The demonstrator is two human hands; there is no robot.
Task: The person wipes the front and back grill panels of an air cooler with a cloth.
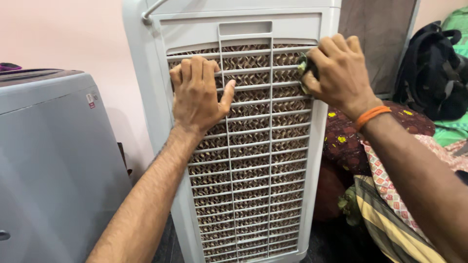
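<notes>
Cooler grille (248, 146), upright straight ahead of me, is mid-wipe: my right hand (336, 73) holds its grip closed on a cloth (303, 73) at the grille's 2 o'clock corner, my left hand (197, 92) lies flat, fingers spread, at 10 o'clock, the lower slats seemingly still unwiped.

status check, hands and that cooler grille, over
Left hand flat on the white slatted grille of the tall air cooler. Right hand pressing a small dark cloth at its upper right edge. Nothing blocking.
</notes>
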